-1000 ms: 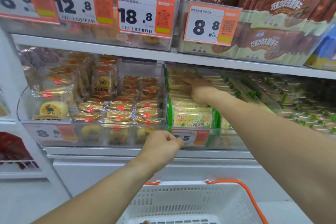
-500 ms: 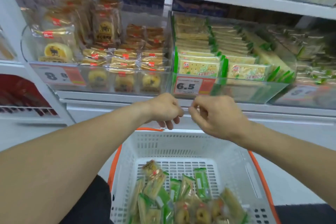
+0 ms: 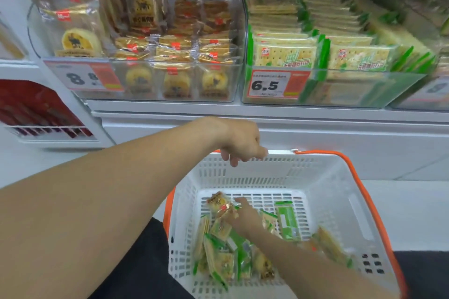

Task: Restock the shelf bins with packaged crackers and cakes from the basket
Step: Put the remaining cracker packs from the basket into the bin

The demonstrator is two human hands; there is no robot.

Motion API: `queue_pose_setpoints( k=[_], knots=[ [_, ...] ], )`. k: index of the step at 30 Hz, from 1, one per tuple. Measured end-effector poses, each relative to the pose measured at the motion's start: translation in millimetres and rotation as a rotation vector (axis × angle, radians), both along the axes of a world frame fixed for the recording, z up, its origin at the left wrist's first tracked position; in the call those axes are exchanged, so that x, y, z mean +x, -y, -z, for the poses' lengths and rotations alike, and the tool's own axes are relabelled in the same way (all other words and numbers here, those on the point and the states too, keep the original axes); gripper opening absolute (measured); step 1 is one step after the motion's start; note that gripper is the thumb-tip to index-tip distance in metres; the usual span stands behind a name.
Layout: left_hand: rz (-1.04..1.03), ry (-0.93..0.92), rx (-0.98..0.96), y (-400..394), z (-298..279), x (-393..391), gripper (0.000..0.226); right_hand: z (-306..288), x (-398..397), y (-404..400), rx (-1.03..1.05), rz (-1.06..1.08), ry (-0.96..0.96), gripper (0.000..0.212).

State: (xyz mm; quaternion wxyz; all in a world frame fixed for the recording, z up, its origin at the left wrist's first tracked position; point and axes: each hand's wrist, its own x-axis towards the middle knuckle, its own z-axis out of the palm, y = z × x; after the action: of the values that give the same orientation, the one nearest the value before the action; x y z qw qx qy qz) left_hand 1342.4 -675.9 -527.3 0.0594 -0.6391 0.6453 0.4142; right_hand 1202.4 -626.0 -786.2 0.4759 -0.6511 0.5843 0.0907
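Observation:
A white basket [image 3: 340, 177] with orange handles stands below the shelf and holds several green cracker packets [image 3: 288, 221] and gold cake packets. My right hand [image 3: 245, 219] is down inside the basket, its fingers pinching a gold-wrapped cake packet [image 3: 220, 204] that is tilted up off the pile. My left hand [image 3: 240, 141] hangs over the basket's far rim with loosely curled fingers and holds nothing. On the shelf above, a clear cake bin [image 3: 238, 80] sits on the left. A clear cracker bin [image 3: 364, 90] filled with green packets sits on the right.
Price tags 8.8 [image 3: 82, 77] and 6.5 [image 3: 267, 85] hang on the bin fronts. A white shelf ledge [image 3: 315, 114] runs just above the basket. A red display rack [image 3: 36, 109] stands at the left, and another bin shows at the right edge.
My view has tipped down towards the basket. My right hand dropped from in front of the shelf into the basket onto a cake packet. My left hand stayed near the basket's far rim.

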Motion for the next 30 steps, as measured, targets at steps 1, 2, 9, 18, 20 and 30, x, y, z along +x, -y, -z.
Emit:
queue_pose_setpoints(
  k=[1,2,9,18,20,30],
  knots=[
    [0.002,0.020,-0.003,0,-1,1,0.044,11,5,-6,0.039,0.114,0.035,0.069],
    [0.001,0.034,-0.005,0,-1,2,0.044,18,9,-11,0.085,0.228,0.065,0.070],
    [0.004,0.049,0.024,2,0,12,0.049,55,39,17,0.290,0.677,0.124,0.048],
    [0.039,0.047,0.033,7,2,20,0.048,-34,28,75,0.419,0.195,0.253,0.015],
    [0.012,0.010,0.017,7,1,23,0.047,-72,16,92,0.485,0.011,0.301,0.009],
    [-0.001,0.022,-0.029,-10,-16,28,0.069,-205,-12,136,0.300,-0.347,0.423,0.009]
  ],
)
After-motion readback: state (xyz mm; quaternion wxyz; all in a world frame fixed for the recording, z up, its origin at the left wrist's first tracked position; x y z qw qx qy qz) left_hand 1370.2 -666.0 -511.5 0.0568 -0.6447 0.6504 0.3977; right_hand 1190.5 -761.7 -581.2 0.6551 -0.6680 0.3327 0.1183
